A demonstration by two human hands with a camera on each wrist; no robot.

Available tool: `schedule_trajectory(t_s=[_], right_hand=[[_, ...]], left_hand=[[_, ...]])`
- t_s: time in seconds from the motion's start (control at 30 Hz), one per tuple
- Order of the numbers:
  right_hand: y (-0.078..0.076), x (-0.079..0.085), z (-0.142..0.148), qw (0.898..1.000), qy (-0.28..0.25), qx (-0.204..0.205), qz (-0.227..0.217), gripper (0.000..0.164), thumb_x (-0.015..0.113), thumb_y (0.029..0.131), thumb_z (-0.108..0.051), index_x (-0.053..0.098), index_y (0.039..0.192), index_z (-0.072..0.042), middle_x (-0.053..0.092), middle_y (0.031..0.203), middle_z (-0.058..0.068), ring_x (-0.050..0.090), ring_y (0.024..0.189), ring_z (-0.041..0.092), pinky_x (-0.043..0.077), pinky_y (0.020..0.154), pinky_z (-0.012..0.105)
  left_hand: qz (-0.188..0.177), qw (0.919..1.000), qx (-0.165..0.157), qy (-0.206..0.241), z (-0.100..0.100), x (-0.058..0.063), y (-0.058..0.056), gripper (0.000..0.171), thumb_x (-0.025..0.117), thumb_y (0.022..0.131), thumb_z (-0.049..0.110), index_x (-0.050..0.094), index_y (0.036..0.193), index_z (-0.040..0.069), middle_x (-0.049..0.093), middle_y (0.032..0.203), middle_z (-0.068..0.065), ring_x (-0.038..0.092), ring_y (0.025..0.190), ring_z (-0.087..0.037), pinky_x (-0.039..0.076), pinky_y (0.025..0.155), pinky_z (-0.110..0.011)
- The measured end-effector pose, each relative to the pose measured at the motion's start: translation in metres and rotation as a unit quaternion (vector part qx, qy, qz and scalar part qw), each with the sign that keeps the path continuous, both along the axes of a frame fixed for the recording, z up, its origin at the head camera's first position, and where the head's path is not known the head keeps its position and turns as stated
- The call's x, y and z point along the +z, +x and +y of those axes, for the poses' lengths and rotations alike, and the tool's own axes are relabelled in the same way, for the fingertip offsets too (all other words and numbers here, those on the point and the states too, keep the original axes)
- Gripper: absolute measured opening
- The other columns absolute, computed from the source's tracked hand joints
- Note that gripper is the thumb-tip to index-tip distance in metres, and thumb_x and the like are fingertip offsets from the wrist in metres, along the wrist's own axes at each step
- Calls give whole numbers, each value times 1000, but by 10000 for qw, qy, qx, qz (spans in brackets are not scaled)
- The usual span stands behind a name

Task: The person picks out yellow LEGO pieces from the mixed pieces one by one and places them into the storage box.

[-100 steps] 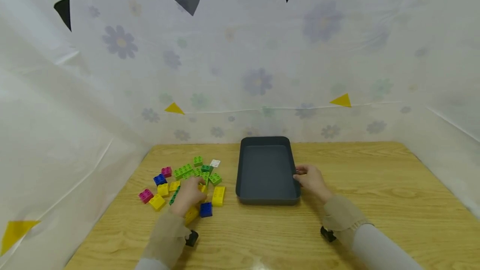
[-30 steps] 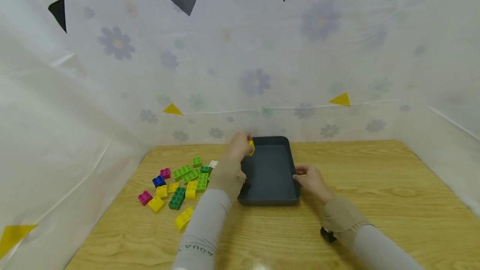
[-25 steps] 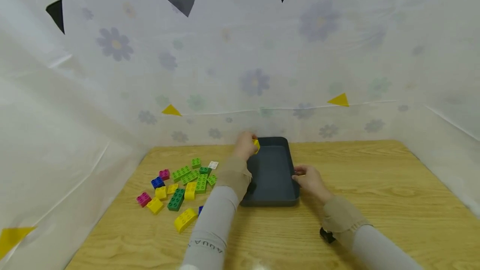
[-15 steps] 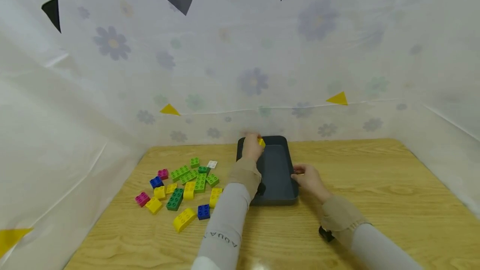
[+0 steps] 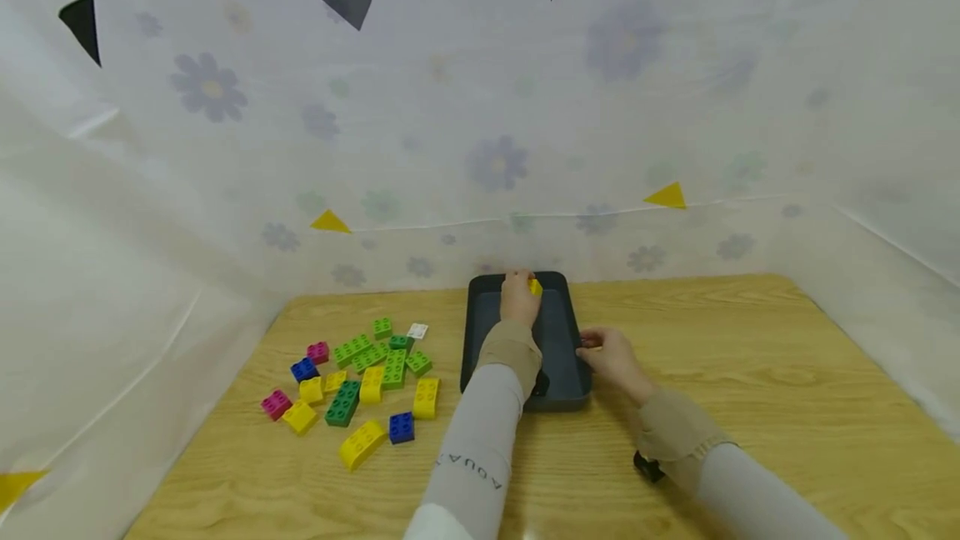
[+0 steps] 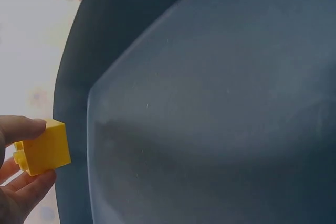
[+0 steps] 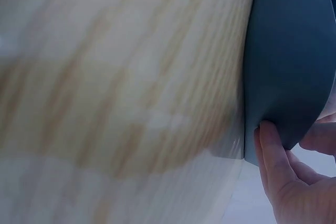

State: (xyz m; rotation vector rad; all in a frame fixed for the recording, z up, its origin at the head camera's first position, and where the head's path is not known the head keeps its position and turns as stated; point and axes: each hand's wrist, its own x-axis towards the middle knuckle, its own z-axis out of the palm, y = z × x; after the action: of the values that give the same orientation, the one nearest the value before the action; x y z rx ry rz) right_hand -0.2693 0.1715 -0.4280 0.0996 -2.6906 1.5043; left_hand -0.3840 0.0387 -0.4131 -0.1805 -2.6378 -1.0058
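Observation:
My left hand (image 5: 519, 300) is above the far end of a dark grey rectangular tray (image 5: 562, 340). Between thumb and fingers it pinches a small yellow toy building brick (image 6: 47, 150), whose studs face toward the palm in the left wrist view. The brick overlaps the tray's end wall there. My right hand (image 5: 611, 358) holds the tray's right side wall. In the right wrist view, fingers (image 7: 275, 156) press the wall's outer face, and the thumb is at the rim. Part of the tray is hidden behind my left forearm.
Left of the tray, loose toy bricks lie spread on the wooden table (image 5: 712, 340): several light green (image 5: 352, 350) and yellow (image 5: 426, 398), with dark green (image 5: 342, 403), blue (image 5: 401, 427), pink (image 5: 276, 404) and one white piece (image 5: 417, 331). A flower-patterned sheet (image 5: 420, 148) hangs behind.
My left hand has taken a yellow brick from the pile and moved right with it, over the tray's left rim to above its far end. The right hand keeps its hold.

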Motion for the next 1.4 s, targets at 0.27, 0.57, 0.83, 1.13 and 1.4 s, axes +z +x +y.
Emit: schedule_trajectory(t_s=[0.27, 0.57, 0.83, 1.13, 1.4], right_hand=[[1, -1, -4, 9999, -97, -56, -80, 35, 55, 85, 6, 49, 118, 17, 55, 104, 32, 59, 90, 40, 54, 65, 33], [2, -2, -8, 9998, -166, -97, -59, 33, 55, 84, 7, 51, 116, 18, 57, 100, 31, 61, 86, 38, 54, 64, 34], [2, -2, -7, 9999, -95, -42, -103, 34, 55, 85, 6, 50, 117, 17, 56, 102, 31, 60, 88, 39, 54, 64, 33], [2, -3, -5, 9995, -266, -32, -159, 35, 55, 85, 5, 49, 118, 17, 55, 104, 31, 59, 90, 39, 54, 67, 34], [5, 0, -6, 9995, -225, 9, -206, 35, 54, 86, 6, 48, 118, 18, 54, 105, 33, 59, 91, 41, 54, 67, 34]], left_hand=[[-136, 9997, -39, -216, 4, -6, 1, 28, 70, 76, 0, 65, 104, 4, 55, 103, -14, 56, 95, -28, 50, 81, -32], [-37, 9991, -38, -432, 6, -10, 4, 27, 69, 77, 2, 67, 103, 4, 58, 101, -14, 58, 92, -28, 50, 80, -33], [-229, 9970, -97, -731, 10, -15, 3, 26, 67, 79, 2, 68, 105, 6, 59, 99, -12, 60, 90, -26, 50, 77, -32], [-429, 9953, -102, -865, 12, -18, 2, 26, 68, 79, 3, 69, 105, 8, 60, 99, -10, 59, 90, -24, 50, 77, -31], [-674, 9909, -162, -1154, 15, -16, 3, 30, 66, 80, 1, 69, 108, 10, 60, 102, -10, 59, 92, -24, 49, 77, -31]])
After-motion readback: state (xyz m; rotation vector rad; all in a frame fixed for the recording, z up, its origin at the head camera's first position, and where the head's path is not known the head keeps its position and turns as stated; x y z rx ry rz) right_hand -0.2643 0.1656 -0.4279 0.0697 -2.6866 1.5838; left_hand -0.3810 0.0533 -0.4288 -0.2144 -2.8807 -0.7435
